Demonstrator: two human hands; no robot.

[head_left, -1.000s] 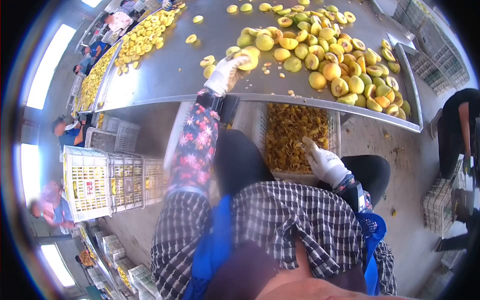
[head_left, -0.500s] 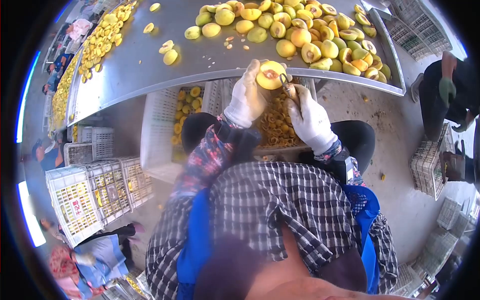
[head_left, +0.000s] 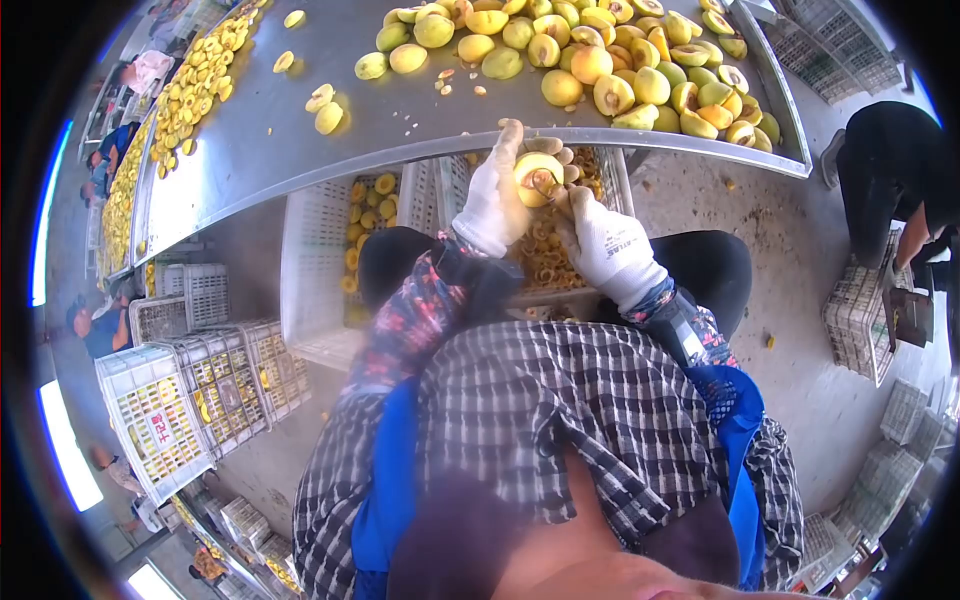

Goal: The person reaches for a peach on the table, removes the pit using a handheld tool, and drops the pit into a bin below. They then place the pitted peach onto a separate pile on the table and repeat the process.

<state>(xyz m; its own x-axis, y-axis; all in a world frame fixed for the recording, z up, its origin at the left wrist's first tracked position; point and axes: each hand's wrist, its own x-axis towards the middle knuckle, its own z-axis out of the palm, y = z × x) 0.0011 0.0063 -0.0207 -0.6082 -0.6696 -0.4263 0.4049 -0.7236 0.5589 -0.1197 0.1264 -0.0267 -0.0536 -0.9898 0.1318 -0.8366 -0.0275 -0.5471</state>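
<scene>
Just below the edge of the grey steel tabletop (head_left: 300, 140), the white-gloved left hand (head_left: 493, 205) cups a yellow halved peach (head_left: 533, 172); the right hand (head_left: 608, 248) clamps a small dark tool (head_left: 550, 188) at its stone. Scooping shallowly should spare flesh.

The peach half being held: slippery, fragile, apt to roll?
Probably slippery: the peach half shows a bare cut face, and the left hand cups it closely. Likely easy to bruise, as the right hand works a tool into its centre. Its rounded back might rock.
</scene>
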